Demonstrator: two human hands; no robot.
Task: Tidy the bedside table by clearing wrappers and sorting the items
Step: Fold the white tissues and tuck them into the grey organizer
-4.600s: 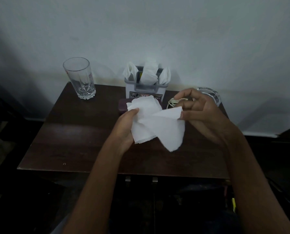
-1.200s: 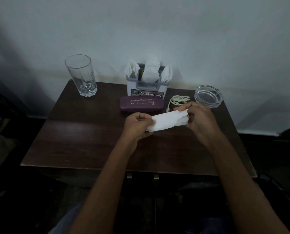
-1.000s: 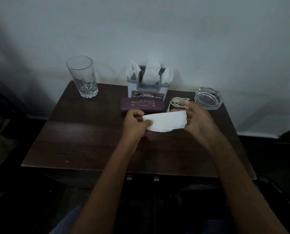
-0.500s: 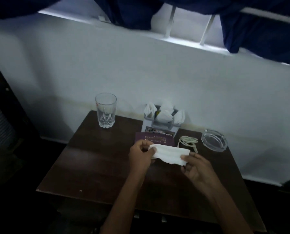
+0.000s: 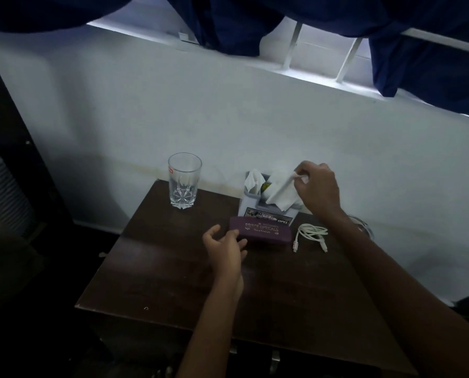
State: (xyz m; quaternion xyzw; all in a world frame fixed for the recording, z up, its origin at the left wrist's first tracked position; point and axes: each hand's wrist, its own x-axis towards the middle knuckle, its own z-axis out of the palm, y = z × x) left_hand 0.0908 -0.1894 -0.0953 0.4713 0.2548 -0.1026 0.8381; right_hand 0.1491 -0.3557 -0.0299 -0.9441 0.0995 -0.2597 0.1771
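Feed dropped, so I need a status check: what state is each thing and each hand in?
Clear glass tumbler: upright, empty.
Grey plastic holder box: upright, other white tissues inside.
White folded tissue: pinched at its top, lower end at the holder's rim.
Purple glasses case: closed, lying flat.
White cable: loosely coiled.
Clear glass ashtray: mostly hidden.
Left hand: open, by the case's end.
Right hand: pinches the tissue.

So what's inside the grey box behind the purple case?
A white tissue sticks out on the left. The right hand pinches a folded tissue over the grey box. Between them shows something yellow. Its bottom is hidden by the tissues.
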